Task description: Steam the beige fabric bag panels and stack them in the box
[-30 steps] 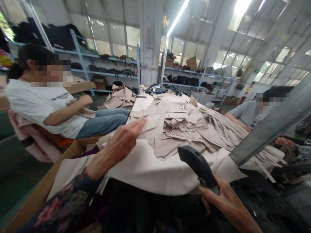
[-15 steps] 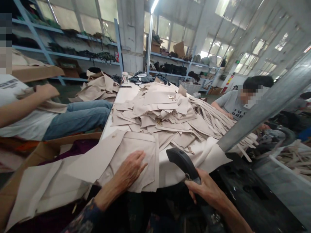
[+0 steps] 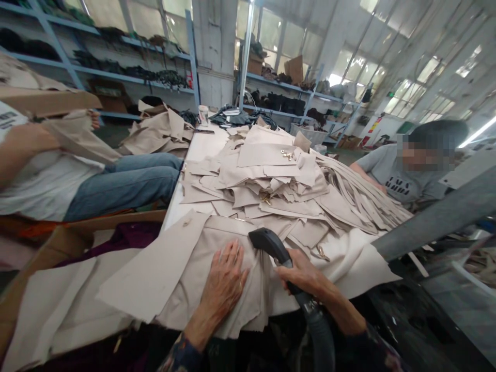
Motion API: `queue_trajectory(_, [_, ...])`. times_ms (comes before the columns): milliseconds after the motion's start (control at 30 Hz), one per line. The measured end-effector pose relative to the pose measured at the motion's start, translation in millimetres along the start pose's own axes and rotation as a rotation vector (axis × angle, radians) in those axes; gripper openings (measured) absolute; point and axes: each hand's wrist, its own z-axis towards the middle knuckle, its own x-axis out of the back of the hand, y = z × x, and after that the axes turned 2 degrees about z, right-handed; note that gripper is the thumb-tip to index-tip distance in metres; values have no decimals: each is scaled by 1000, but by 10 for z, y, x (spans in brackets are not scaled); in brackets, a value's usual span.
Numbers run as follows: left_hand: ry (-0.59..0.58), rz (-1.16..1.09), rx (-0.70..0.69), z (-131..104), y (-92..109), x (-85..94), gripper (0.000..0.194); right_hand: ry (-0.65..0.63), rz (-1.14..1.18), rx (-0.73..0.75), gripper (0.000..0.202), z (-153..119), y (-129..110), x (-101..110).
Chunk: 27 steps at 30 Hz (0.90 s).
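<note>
My left hand lies flat with its fingers stretched out on a beige sewn piece at the front of the table. My right hand is wrapped round a black vacuum nozzle, whose dark hose runs down toward me. The nozzle's tip is over the right upper edge of the beige piece; I cannot tell whether it touches. A beige flap extends left from under the piece's top edge. Behind my hands rises a heap of beige pieces, some with small gold clasps.
On the left sits a person in jeans, holding beige material. Another person in a grey shirt works at the right. A slanted metal post crosses the right side. A cardboard box stands at the left, and shelves line the back.
The nozzle in my right hand has moved left and up, onto the beige piece's edge. My left hand has shifted right on the piece. The view has turned slightly.
</note>
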Motion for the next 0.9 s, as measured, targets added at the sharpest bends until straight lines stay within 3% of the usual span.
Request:
queue_trajectory(167, [4, 18, 8, -2, 7, -9, 50, 100, -1, 44, 15, 285, -100, 133])
queue_trajectory(333, [16, 16, 7, -3, 10, -25, 48, 186, 3, 77, 18, 84, -197, 361])
queue_trajectory(467, [24, 3, 8, 3, 11, -24, 47, 99, -37, 27, 16, -203, -133, 340])
queue_trajectory(567, [25, -3, 13, 7, 6, -8, 47, 11, -33, -52, 15, -257, -56, 214])
queue_trajectory(700, [20, -26, 14, 9, 20, -2, 47, -7, -40, -56, 12, -41, -54, 92])
queue_trajectory(900, [42, -71, 8, -24, -24, -37, 44, 41, -29, 23, 12, 352, -220, 87])
